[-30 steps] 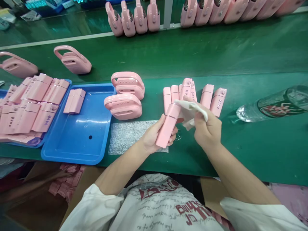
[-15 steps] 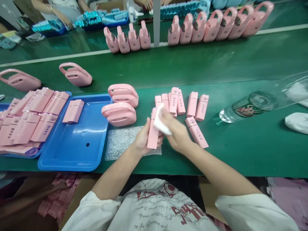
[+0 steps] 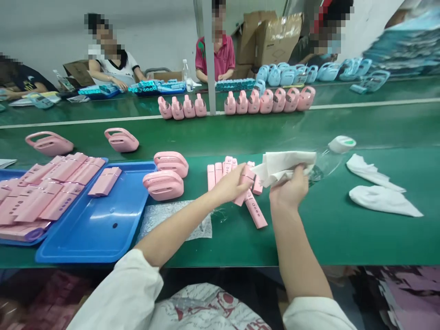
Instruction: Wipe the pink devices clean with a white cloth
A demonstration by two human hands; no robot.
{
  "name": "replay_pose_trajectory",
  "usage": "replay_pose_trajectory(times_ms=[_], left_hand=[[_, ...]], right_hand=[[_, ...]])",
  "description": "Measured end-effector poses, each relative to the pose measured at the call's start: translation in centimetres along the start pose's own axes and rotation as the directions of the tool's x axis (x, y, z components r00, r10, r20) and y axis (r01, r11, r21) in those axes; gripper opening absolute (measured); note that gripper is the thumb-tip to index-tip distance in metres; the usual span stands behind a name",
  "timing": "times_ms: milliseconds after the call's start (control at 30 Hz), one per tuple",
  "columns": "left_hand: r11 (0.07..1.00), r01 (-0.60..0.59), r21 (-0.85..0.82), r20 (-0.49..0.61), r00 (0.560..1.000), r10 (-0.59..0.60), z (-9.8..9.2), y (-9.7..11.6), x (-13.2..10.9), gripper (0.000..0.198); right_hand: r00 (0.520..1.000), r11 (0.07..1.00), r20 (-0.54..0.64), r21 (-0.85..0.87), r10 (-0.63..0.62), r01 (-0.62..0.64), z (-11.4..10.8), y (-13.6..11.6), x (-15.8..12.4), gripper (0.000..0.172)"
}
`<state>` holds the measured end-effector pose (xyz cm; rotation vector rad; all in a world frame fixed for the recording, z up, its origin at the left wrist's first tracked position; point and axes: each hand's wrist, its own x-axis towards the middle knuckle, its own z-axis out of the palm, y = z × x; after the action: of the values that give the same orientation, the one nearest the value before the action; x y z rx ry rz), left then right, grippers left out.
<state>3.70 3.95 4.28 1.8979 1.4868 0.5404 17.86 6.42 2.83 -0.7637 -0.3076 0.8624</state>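
Note:
My left hand (image 3: 231, 184) is closed around a pink oblong stick-shaped piece (image 3: 240, 198) with a shiny band near its top. Beside and behind it stand several similar pink pieces (image 3: 219, 170), and another with a row of buttons (image 3: 255, 211) lies slanted just below. A folded white cloth (image 3: 287, 166) is gripped in my right hand (image 3: 290, 190), its left corner close to the held piece. Behind that hand is a clear plastic bottle (image 3: 325, 166), partly hidden; whether the hand touches it I cannot tell.
On the left are a blue tray (image 3: 92, 250) and stacked pink pieces (image 3: 51, 192). Pink handled housings (image 3: 163, 185) stand near bubble wrap (image 3: 175, 220). White cloths (image 3: 385, 201) lie right. More handled housings (image 3: 266, 101) line the far ledge; co-workers (image 3: 115, 68) sit beyond.
The view has tilted up. My right hand has moved right, away from the held piece, with the cloth now spread wider. My left hand has moved forward, near the grouped pieces.

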Motion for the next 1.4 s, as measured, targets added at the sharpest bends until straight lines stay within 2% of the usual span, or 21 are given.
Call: replay_pose_trajectory(times_ms=[33, 67, 133, 200, 267, 367, 433, 467, 567, 633, 700, 767, 833, 900, 967, 1067, 1167, 1233, 1300, 1400], left_hand=[[0.984, 0.015, 0.177, 0.079, 0.996, -0.030, 0.3, 1.0, 1.5, 0.065], [0.966, 0.027, 0.257, 0.123, 0.991, -0.061, 0.5, 1.8, 3.0, 0.061], [0.939, 0.026, 0.342, 0.175, 0.980, -0.091, 1.0, 2.9, 5.5, 0.055], [0.920, 0.020, 0.391, 0.194, 0.975, -0.104, 1.4, 3.4, 7.0, 0.042], [0.906, 0.015, 0.423, 0.189, 0.976, -0.104, 1.5, 3.2, 7.2, 0.036], [0.897, 0.006, 0.442, 0.108, 0.992, -0.061, 0.6, 2.8, 5.6, 0.042], [0.889, 0.011, 0.458, 0.002, 1.000, -0.014, -1.5, 2.3, 4.1, 0.046], [0.883, 0.024, 0.468, -0.064, 0.998, 0.007, -3.1, 1.9, 3.5, 0.046], [0.859, 0.141, 0.492, -0.289, 0.957, 0.008, -9.9, -0.6, 2.1, 0.045], [0.821, 0.294, 0.490, -0.441, 0.896, -0.057, -15.3, -3.7, 1.3, 0.043], [0.755, 0.470, 0.457, -0.562, 0.811, -0.165, -20.3, -7.5, 0.4, 0.043], [0.672, 0.619, 0.406, -0.635, 0.720, -0.279, -24.2, -11.5, -0.6, 0.045], [0.601, 0.712, 0.364, -0.662, 0.651, -0.372, -27.0, -15.2, -1.4, 0.046], [0.561, 0.753, 0.344, -0.671, 0.615, -0.414, -28.9, -18.2, -1.9, 0.047], [0.550, 0.764, 0.337, -0.666, 0.607, -0.434, -30.2, -20.6, -1.9, 0.045], [0.550, 0.766, 0.332, -0.651, 0.608, -0.454, -31.5, -23.1, -1.0, 0.041], [0.548, 0.765, 0.338, -0.651, 0.611, -0.451, -32.0, -24.7, -0.3, 0.039], [0.549, 0.757, 0.355, -0.656, 0.620, -0.431, -32.2, -25.0, -0.5, 0.037], [0.567, 0.729, 0.383, -0.659, 0.646, -0.386, -32.3, -24.5, -1.3, 0.029], [0.625, 0.629, 0.462, -0.648, 0.721, -0.247, -32.3, -22.0, -3.7, 0.029]], right_hand=[[0.997, 0.997, -0.010, 0.019, 0.080, -0.080, 0.1, 0.3, 0.5, 0.013], [0.991, 0.991, -0.007, 0.023, 0.135, -0.135, 0.1, 0.7, 0.9, 0.012], [0.983, 0.983, 0.019, 0.016, 0.180, -0.180, 0.0, 1.6, 1.3, 0.010], [0.979, 0.979, 0.028, 0.020, 0.202, -0.203, -0.2, 2.3, 1.5, 0.010], [0.977, 0.977, 0.030, 0.024, 0.212, -0.213, -0.4, 2.6, 1.5, 0.009], [0.969, 0.969, 0.045, 0.019, 0.244, -0.245, -0.5, 2.4, 1.2, 0.009], [0.955, 0.957, 0.067, 0.007, 0.288, -0.289, -0.3, 2.0, 0.8, 0.011], [0.947, 0.950, 0.078, 0.002, 0.311, -0.312, -0.2, 1.7, 0.5, 0.014], [0.915, 0.921, 0.107, -0.009, 0.388, -0.390, 0.4, 1.0, -0.4, 0.025], [0.894, 0.898, 0.092, -0.030, 0.440, -0.439, 0.7, 0.7, -1.0, 0.029], [0.878, 0.879, 0.065, -0.084, 0.475, -0.469, 0.7, 0.6, -1.5, 0.027], [0.873, 0.866, 0.051, -0.168, 0.486, -0.472, 0.5, 0.8, -1.7, 0.020], [0.870, 0.853, 0.075, -0.252, 0.488, -0.457, 0.3, 1.0, -1.8, 0.015], [0.864, 0.839, 0.086, -0.304, 0.495, -0.451, 0.1, 1.2, -1.8, 0.015], [0.852, 0.818, 0.059, -0.318, 0.521, -0.478, 0.2, 1.3, -1.8, 0.017], [0.831, 0.786, -0.029, -0.308, 0.555, -0.536, 0.3, 1.6, -1.8, 0.021], [0.833, 0.784, 0.030, -0.358, 0.552, -0.507, 0.1, 2.1, -1.8, 0.023], [0.843, 0.793, 0.092, -0.406, 0.531, -0.455, -0.1, 2.3, -1.8, 0.023], [0.855, 0.798, 0.101, -0.428, 0.508, -0.424, -0.2, 2.2, -2.0, 0.025], [0.855, 0.806, 0.101, -0.403, 0.509, -0.433, -0.1, 1.7, -2.3, 0.030]])
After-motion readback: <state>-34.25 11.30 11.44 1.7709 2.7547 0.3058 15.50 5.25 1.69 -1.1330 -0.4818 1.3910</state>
